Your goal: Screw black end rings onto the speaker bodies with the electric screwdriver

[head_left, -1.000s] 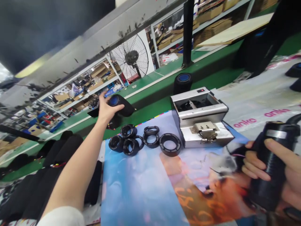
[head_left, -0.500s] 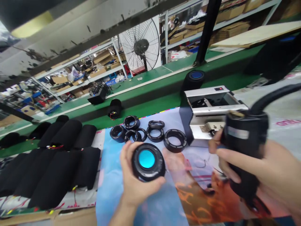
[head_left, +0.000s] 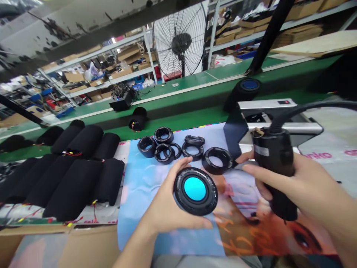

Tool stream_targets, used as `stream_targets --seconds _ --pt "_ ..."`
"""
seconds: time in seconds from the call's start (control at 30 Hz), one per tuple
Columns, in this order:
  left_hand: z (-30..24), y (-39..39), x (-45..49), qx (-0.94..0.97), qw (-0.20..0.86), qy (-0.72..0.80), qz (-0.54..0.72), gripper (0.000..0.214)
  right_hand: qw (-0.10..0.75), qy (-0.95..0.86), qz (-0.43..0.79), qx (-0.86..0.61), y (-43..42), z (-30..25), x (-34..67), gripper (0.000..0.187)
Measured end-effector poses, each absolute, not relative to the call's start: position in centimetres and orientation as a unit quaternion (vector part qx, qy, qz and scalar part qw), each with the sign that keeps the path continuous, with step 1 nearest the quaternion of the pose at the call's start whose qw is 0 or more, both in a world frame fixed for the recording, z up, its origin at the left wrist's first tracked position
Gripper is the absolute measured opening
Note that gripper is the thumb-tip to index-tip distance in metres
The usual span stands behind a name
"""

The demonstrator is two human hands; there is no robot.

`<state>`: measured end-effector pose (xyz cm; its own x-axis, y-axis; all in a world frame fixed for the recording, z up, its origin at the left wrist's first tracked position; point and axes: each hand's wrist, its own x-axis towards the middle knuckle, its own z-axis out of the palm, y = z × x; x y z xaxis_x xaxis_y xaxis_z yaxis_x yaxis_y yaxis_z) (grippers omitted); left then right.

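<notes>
My left hand (head_left: 170, 206) is curled around the side of a round black speaker (head_left: 178, 199), thumb at the front edge and fingers at the back. The speaker's shiny blue centre faces up toward me. My right hand (head_left: 304, 186) grips what looks like a corded electric screwdriver (head_left: 275, 152), a thick black cylinder with a cable leaving its top. Its bit is not visible. The tool is apart from the speaker, to its right. Behind the speaker lie several black rings (head_left: 217, 160) on a printed sheet (head_left: 136, 208).
A metal box with a red switch (head_left: 283, 102) stands behind the tool. Several black fabric-covered cylinders (head_left: 75, 186) with wires lie at the left. Another cylinder with a blue top (head_left: 249, 85) stands on the green bench (head_left: 189, 119). A fan (head_left: 181, 42) and shelves are beyond.
The camera view has shifted. My right hand has drawn the screwdriver left, away from the front of the metal box and closer to the speaker. My left hand keeps its hold on the speaker.
</notes>
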<state>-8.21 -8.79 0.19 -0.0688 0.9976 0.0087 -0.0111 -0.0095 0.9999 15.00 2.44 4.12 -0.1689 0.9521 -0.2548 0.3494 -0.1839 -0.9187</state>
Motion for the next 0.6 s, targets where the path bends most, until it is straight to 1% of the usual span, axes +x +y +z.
stream_targets --seconds 0.1,0.17,0.3,0.43,0.53,0.6 --pt "0.0 -8.5 -8.4 0.525 0.453 0.506 0.513 0.106 0.291 -0.561 0.524 -0.571 2.8 3.2 15.9 0.055" --pt "-0.4 -8.7 -8.3 0.566 0.408 0.500 0.514 0.099 0.287 -0.564 0.531 -0.564 3.0 2.4 16.5 0.053" --pt "-1.8 -10.0 -8.3 0.644 0.255 0.505 0.515 0.104 0.256 -0.574 0.532 -0.568 3.1 1.5 17.1 0.049" --pt "-3.3 -10.8 -8.4 0.696 0.144 0.500 0.495 0.107 0.230 -0.604 0.500 -0.576 3.9 2.5 16.2 0.055" --pt "-4.3 -10.8 -8.2 0.708 0.106 0.493 0.495 0.113 0.241 -0.648 0.464 -0.553 5.4 4.6 14.6 0.055" --pt "-4.7 -10.7 -7.9 0.686 0.125 0.501 0.512 0.117 0.249 -0.686 0.433 -0.529 6.6 6.1 12.9 0.050"
